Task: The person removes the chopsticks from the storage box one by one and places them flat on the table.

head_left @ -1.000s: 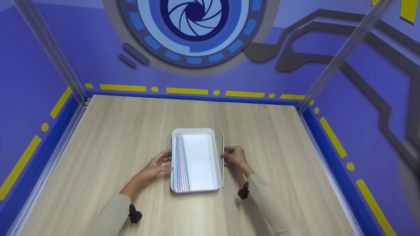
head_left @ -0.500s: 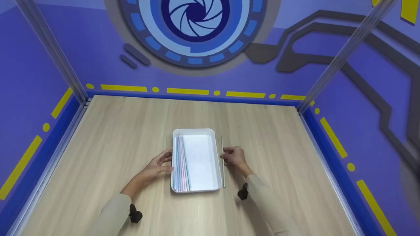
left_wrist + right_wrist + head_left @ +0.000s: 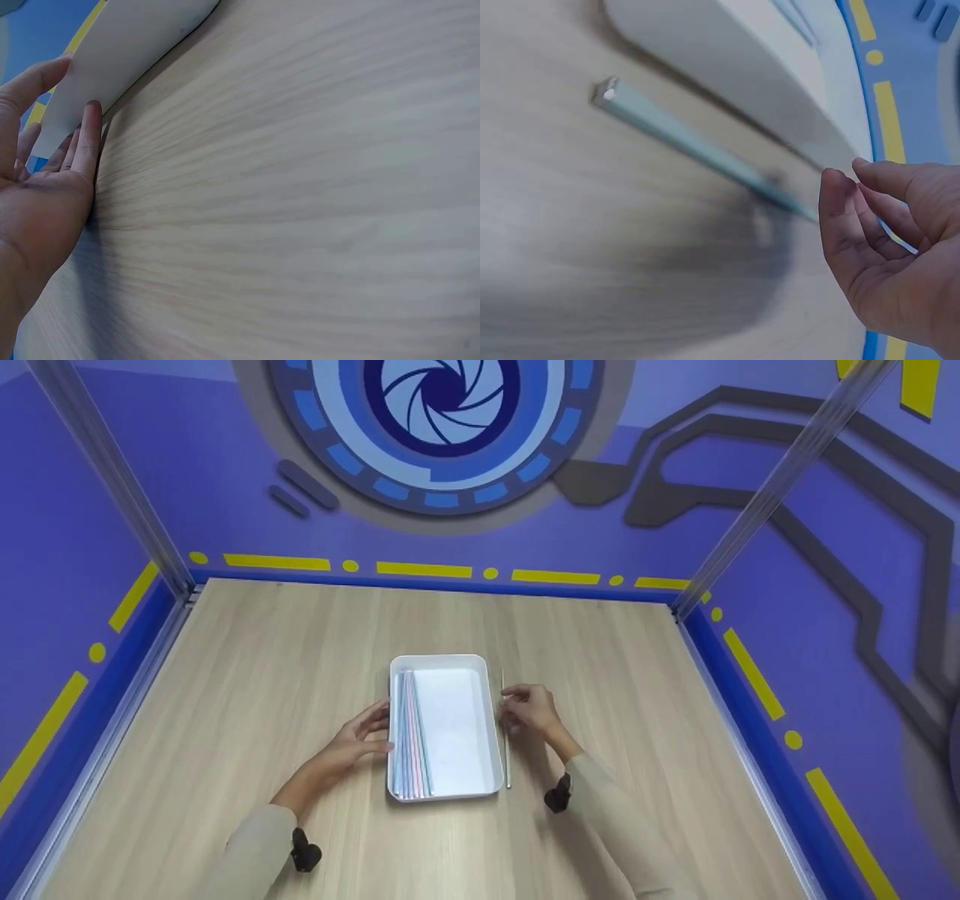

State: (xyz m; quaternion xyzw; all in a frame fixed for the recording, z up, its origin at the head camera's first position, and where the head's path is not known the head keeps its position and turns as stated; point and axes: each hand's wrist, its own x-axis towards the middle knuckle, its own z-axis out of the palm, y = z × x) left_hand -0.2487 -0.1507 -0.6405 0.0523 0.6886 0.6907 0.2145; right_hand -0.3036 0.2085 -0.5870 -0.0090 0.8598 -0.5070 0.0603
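A white rectangular tray point(image 3: 457, 720) holds several pale blue, pink and green chopsticks point(image 3: 411, 735) along its left side. My left hand point(image 3: 358, 739) rests with thumb and fingertips against the tray's outer left wall point(image 3: 124, 56), its fingers fairly straight. On the table just right of the tray lies a single pale green chopstick point(image 3: 682, 142), roughly parallel to the tray's side. Above it my right hand point(image 3: 531, 709) hovers with loosely bent fingers; thumb and index tip are close together in the right wrist view, and the chopstick passes behind them, apparently ungripped.
The light wooden table point(image 3: 315, 645) surrounds the tray. Purple-blue panels with yellow dashes point(image 3: 424, 569) stand along the back and both sides, with metal posts at the rear corners.
My right hand has shifted slightly forward along the green chopstick and come off it; the chopstick's far end has swung a little toward the tray. My left hand stays at the tray.
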